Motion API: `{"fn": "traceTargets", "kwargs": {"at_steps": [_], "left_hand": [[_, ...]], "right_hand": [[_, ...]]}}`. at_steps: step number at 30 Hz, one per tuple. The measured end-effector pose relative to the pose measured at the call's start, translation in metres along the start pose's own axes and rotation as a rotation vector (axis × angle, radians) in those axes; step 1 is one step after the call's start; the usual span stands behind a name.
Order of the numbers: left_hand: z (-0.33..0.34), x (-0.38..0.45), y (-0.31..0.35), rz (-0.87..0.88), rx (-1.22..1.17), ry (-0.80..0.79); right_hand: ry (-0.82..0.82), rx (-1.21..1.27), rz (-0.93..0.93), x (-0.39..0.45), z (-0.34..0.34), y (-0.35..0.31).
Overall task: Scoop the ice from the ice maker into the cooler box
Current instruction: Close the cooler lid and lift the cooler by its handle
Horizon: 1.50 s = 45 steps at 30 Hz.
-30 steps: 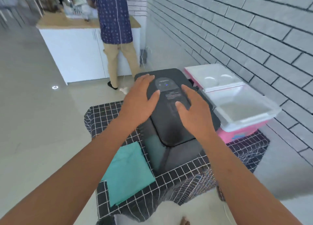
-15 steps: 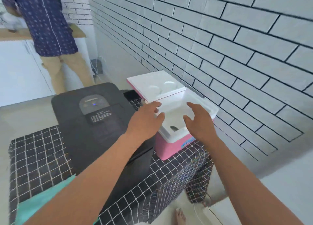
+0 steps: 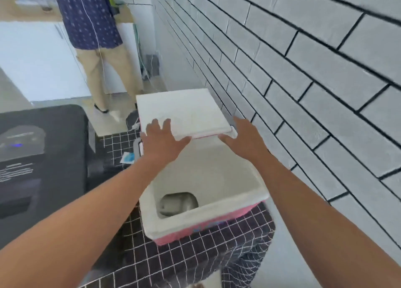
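So we've got both hands out over the cooler box [image 3: 201,209], which sits on the counter [image 3: 195,259] with the black grid cloth, right up by the white brick wall [image 3: 303,81]. Our left hand [image 3: 161,141] lies flat on the near edge of the flipped-back white lid [image 3: 180,111], fingers spread and not gripping anything. Our right hand [image 3: 244,137] is at the lid's hinge corner, fingers loosely spread too, touching that edge as far as we can tell. Inside the box there's just a greyish recess [image 3: 179,203] low down. The black ice maker [image 3: 41,157] sits just left of the box, lid closed. Another person [image 3: 93,27] stands further back by a white cabinet [image 3: 39,62]
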State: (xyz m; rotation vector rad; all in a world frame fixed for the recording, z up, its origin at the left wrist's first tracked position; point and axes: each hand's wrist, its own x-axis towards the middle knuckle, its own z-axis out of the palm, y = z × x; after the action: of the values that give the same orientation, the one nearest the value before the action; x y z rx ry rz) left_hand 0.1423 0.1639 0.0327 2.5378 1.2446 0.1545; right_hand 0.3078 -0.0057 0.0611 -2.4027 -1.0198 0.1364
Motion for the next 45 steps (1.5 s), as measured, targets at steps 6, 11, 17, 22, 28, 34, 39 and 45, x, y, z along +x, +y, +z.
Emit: {"fn": "traceTargets", "kwargs": {"at_steps": [6,11,17,22,28,34,39,45], "left_hand": [[-0.001,0.063,0.001,-0.318,-0.059,-0.033],[0.0,0.086,-0.003,-0.455,-0.208,-0.052],[-0.012,0.086,0.001,-0.496,-0.449,0.083],[-0.04,0.062,0.0,-0.319,-0.622,0.338],[-0.111,0.045,0.021,0.038,-0.659,0.614],[-0.136,0.007,0.027,0.067,-0.23,0.541],[-0.129,-0.026,0.021,0.134,-0.136,0.568],[-0.125,-0.071,0.017,0.253,-0.075,0.481]], "right_hand": [[-0.202,0.061,-0.001,0.101,0.02,0.006],[-0.364,0.185,0.076,0.141,0.048,0.005],[-0.218,0.386,0.095,0.139,0.054,0.006],[-0.06,0.44,-0.051,0.119,0.028,-0.001],[0.214,0.531,-0.217,0.114,-0.041,-0.046],[0.295,0.03,-0.31,0.085,-0.071,-0.063],[0.288,-0.16,-0.337,0.053,-0.082,-0.066],[0.125,-0.183,-0.402,0.003,-0.096,-0.058]]}}
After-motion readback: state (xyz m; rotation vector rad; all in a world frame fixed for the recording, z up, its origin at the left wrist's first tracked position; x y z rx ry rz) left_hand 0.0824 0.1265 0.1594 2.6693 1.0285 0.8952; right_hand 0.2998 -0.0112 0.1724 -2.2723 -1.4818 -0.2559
